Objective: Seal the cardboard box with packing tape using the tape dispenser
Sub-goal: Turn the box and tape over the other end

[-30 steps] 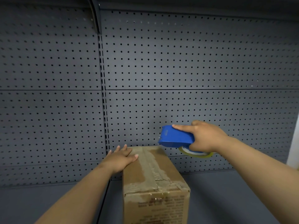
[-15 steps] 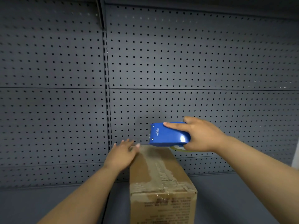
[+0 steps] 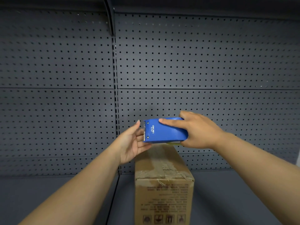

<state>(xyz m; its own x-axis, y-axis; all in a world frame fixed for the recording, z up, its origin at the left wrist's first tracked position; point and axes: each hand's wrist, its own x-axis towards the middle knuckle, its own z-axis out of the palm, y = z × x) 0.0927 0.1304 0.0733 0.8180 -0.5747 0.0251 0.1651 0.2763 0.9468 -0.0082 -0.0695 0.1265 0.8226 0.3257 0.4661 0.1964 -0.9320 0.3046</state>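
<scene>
Both hands are raised above the cardboard box [image 3: 164, 181]: the blue tape dispenser [image 3: 164, 130] is gripped by the right hand [image 3: 199, 130]; the left hand [image 3: 131, 142], fingers spread, is held at its serrated blade, where fingertips could be nicked.

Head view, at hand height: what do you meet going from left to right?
Left hand, palm up with its fingers at the toothed end → blue tape dispenser, held above the far end of the cardboard box → right hand, gripping the dispenser. Grey pegboard runs behind everything.
</scene>
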